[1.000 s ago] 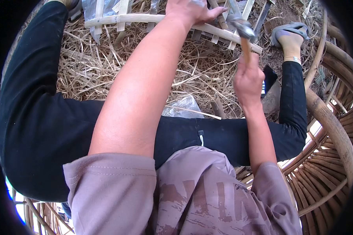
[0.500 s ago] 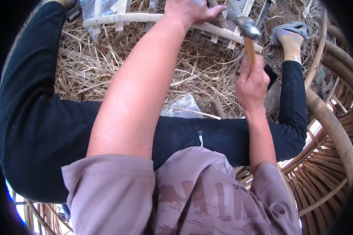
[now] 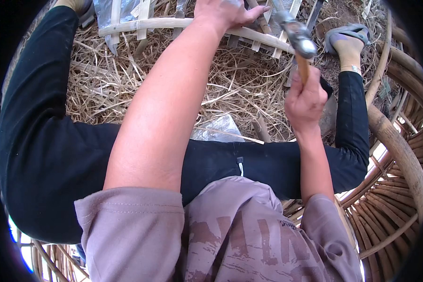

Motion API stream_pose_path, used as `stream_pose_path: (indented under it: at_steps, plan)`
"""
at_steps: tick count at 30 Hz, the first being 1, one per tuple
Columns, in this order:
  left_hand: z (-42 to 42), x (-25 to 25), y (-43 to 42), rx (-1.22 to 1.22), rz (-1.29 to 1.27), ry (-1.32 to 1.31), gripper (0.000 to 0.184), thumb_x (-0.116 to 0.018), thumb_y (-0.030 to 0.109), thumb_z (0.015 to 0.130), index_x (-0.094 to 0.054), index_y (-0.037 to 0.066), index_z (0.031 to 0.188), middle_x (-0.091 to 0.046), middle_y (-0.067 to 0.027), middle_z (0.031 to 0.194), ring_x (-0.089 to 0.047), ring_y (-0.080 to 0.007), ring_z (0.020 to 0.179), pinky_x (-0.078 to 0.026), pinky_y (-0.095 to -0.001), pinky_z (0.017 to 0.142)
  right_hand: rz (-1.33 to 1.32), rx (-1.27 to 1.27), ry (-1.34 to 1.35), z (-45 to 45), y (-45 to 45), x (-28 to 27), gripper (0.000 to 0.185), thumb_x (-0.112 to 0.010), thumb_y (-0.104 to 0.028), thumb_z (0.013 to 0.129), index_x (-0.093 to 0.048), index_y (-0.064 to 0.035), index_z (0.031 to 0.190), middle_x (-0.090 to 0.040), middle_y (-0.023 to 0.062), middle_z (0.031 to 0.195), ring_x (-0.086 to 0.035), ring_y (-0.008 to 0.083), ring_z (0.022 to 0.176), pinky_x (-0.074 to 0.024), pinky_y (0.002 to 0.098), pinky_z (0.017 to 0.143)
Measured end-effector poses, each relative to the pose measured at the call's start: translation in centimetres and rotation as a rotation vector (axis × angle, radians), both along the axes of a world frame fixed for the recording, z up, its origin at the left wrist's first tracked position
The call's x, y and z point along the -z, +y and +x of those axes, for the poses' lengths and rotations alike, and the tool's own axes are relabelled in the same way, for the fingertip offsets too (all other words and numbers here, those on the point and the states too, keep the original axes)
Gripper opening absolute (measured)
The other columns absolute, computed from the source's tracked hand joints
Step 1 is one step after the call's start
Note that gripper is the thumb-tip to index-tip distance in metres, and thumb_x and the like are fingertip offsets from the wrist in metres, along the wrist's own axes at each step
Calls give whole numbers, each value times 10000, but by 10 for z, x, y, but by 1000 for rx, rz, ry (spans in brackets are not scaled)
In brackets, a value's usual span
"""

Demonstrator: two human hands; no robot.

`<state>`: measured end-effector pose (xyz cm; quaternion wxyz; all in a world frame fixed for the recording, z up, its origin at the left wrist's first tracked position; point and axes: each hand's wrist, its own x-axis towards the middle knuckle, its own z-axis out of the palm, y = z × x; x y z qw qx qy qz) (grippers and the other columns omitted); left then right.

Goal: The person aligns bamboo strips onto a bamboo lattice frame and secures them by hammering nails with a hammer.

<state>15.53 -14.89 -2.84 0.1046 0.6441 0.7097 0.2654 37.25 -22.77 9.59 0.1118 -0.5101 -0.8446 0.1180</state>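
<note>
My right hand [image 3: 307, 102] is closed around the wooden handle of a hammer [image 3: 304, 70]. Its metal head, slightly blurred, is up over the right end of a curved pale bamboo strip [image 3: 150, 23]. That strip crosses several flat slats in a lattice on the ground. At the top edge, my left hand [image 3: 223, 13] rests over the strip, its thumb stretched out to the right. The other fingers of this hand are mostly cut off by the frame, and I see nothing held in it.
Loose bamboo shavings [image 3: 108, 84] cover the ground between my legs. A piece of clear plastic sheet [image 3: 218, 128] lies close to my lap. On the right stands a round bamboo frame [image 3: 399, 155] with many ribs. My foot in a grey sandal [image 3: 348, 35] is right of the lattice.
The hammer has come up a little toward me, its head looking larger, and my right hand has shifted slightly right. My left hand has barely moved.
</note>
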Motion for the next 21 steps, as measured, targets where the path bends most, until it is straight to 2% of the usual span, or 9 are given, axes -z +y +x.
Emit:
stream_pose_path:
  at_steps: [2, 3, 8, 12, 16, 19, 20, 21]
  plan:
    - [1, -1, -1, -11, 20, 13, 1067, -713, 622, 804, -319, 36, 1604, -141, -197, 1709, -53, -427, 1586, -86, -584, 1278, -66, 10, -129, 6, 0, 16, 160, -595, -168, 1028, -553, -22, 1078, -652, 219, 697, -696, 411, 642, -517, 510, 543]
    - [1, -1, -2, -17, 27, 19, 1064, -712, 625, 804, -325, 38, 1602, -143, -196, 1709, -55, -427, 1586, -86, -584, 1278, -204, 60, -263, 2, 1, 14, 169, -597, -189, 1025, -540, -37, 1072, -664, 233, 721, -688, 445, 669, -522, 540, 560]
    - [-1, 1, -3, -11, 26, 0, 1052, -707, 628, 811, -335, 39, 1599, -138, -198, 1708, -56, -428, 1586, -69, -580, 1281, -101, 82, 53, -2, -6, 3, 158, -593, -177, 1024, -520, -37, 1029, -662, 246, 724, -672, 481, 695, -514, 570, 580]
    - [0, -6, -3, -3, 7, 11, 1045, -703, 628, 819, -337, 32, 1595, -145, -204, 1706, -63, -431, 1584, -60, -584, 1280, -255, 129, -207, 2, 4, 17, 163, -618, -179, 1018, -535, -40, 1035, -652, 239, 710, -673, 466, 671, -506, 544, 563]
    - [0, 5, -3, -18, 37, 19, 1048, -703, 625, 822, -331, 21, 1594, -138, -205, 1706, -67, -434, 1583, -67, -587, 1278, -96, 70, 8, -3, -9, 7, 165, -629, -177, 1011, -538, -43, 1044, -645, 238, 690, -679, 460, 680, -508, 550, 562]
    - [1, 5, -2, -9, 52, -21, 1046, -705, 619, 824, -330, 17, 1593, -132, -208, 1706, -65, -436, 1582, -67, -586, 1278, -135, 108, -57, 4, -7, 21, 162, -636, -172, 1009, -541, -43, 1032, -649, 228, 702, -683, 452, 681, -498, 532, 555]
    - [1, 3, -2, -7, 37, -22, 1043, -707, 616, 824, -332, 17, 1592, -137, -210, 1705, -65, -437, 1582, -67, -585, 1278, -177, 120, -254, 4, -3, 22, 152, -630, -168, 1014, -545, -43, 1024, -648, 226, 697, -685, 444, 668, -506, 519, 549]
    - [2, 1, -1, -5, 24, -23, 1040, -709, 613, 825, -335, 17, 1591, -142, -212, 1703, -66, -437, 1582, -66, -585, 1278, -163, 132, -191, 4, -4, 18, 150, -628, -168, 1016, -547, -42, 1026, -649, 227, 697, -686, 444, 668, -510, 520, 549]
